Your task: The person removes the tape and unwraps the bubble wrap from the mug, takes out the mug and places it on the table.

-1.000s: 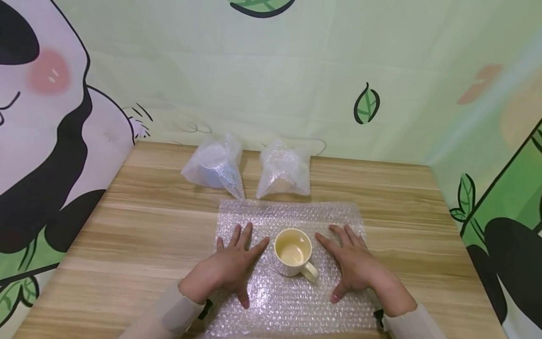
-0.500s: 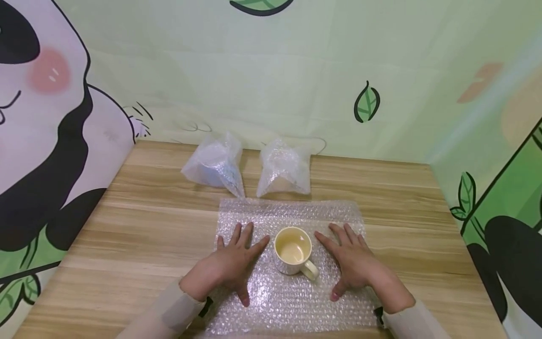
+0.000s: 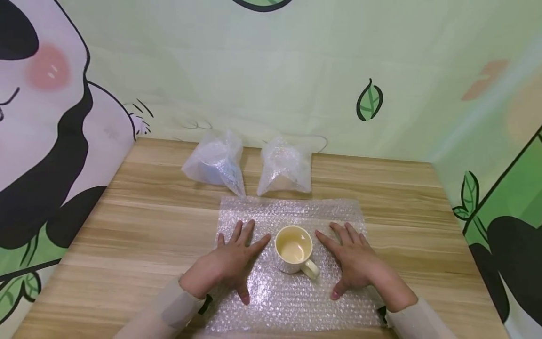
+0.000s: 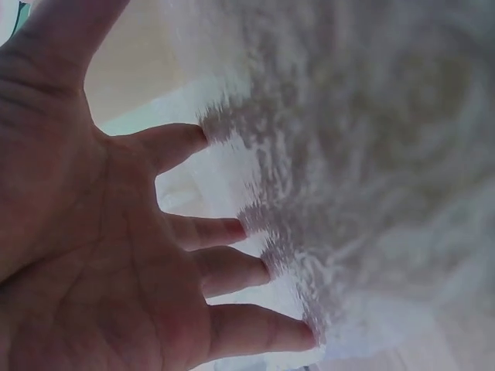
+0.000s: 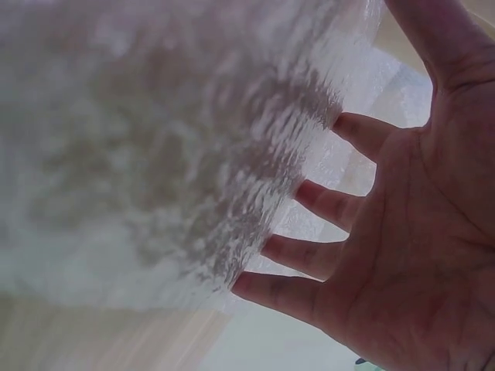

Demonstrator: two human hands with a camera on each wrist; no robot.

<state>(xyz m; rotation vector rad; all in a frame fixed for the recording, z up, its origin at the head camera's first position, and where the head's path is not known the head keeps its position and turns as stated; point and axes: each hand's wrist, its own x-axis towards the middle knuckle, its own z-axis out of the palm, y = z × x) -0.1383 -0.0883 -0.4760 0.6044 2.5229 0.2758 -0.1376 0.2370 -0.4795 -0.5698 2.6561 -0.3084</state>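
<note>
A pale yellow mug (image 3: 293,249) stands upright on a flat sheet of bubble wrap (image 3: 292,306), its handle pointing to the lower right. To the mug's left, my left hand (image 3: 228,263) has its fingers spread, and the fingertips (image 4: 232,229) rest on the wrap in the left wrist view. My right hand (image 3: 353,261) mirrors it on the other side, with spread fingertips (image 5: 305,189) touching the wrap in the right wrist view. Neither hand touches the mug. Both palms are raised off the sheet.
Behind the sheet sit two bundles in bubble wrap: one with something blue inside (image 3: 216,165), the other a pale bundle (image 3: 284,167). Both stand on the wooden table (image 3: 139,226) near the wall (image 3: 254,75), which carries panda and leaf pictures.
Both hands and the mug keep their places. Only the head view has shifted very slightly.
</note>
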